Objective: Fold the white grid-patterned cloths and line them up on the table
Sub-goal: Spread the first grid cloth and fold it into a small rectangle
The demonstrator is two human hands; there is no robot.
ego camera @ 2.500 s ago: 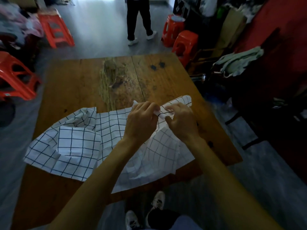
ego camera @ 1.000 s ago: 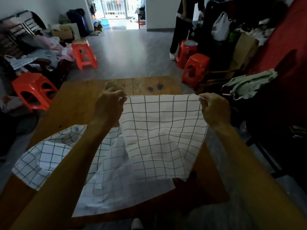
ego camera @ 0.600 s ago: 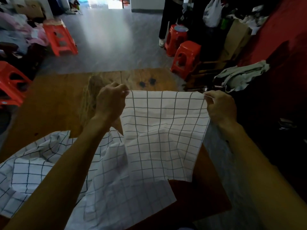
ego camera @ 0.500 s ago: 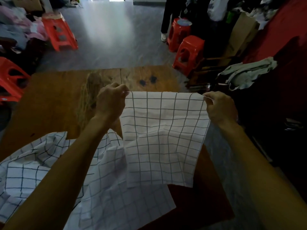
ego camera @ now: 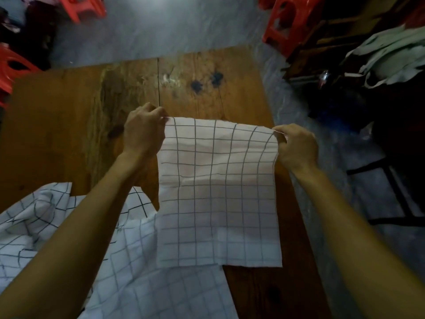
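Observation:
A white grid-patterned cloth (ego camera: 218, 192) is stretched flat between my hands over the right side of the wooden table (ego camera: 69, 116). My left hand (ego camera: 143, 130) pinches its far left corner, and my right hand (ego camera: 296, 146) pinches its far right corner. Its near edge lies across the table and overlaps a second grid cloth. That other cloth (ego camera: 142, 279) is crumpled at the near left, partly hidden under my left forearm.
Red plastic stools (ego camera: 285, 21) stand on the grey floor beyond the table's far right corner, and more (ego camera: 11, 67) at the left. Dark furniture with a pale green garment (ego camera: 391, 56) sits close to the table's right edge.
The cloth, held up in the air before, has come down toward the table with both hands still gripping its corners. The view has tilted further downward.

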